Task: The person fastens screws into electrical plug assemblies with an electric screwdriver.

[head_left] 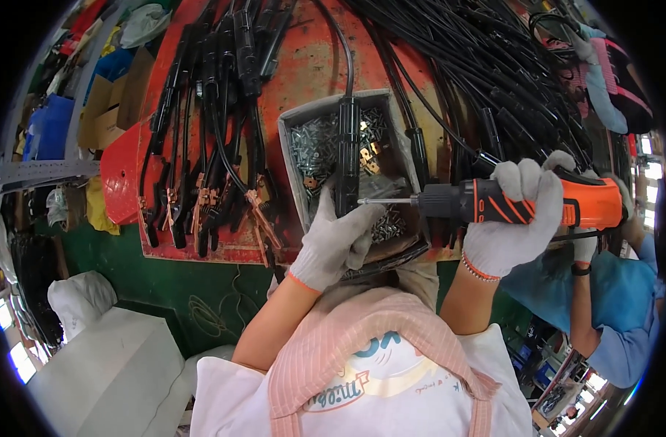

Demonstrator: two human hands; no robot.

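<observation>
My left hand (338, 242), in a white knit glove, is closed around the lower end of a black cable handle (347, 146), whose cable runs up to the far side. In my right hand (519, 218), also gloved, lies an orange and black electric screwdriver (493, 202). Its thin bit (384, 200) points left and its tip reaches the side of the handle by my left fingers; whether a screw sits there is hidden. Under the handle stands a grey box (296, 116) holding many small silver screws (315, 149) and a few copper-coloured pieces (369, 151).
Black cables with copper clamps (202, 200) lie on the red worktable (311, 62) at left; a thick bundle of black cables (464, 73) covers the right. A co-worker in blue (624, 320) is close at right, another person's sleeve (606, 102) at far right. A white box (114, 371) stands lower left.
</observation>
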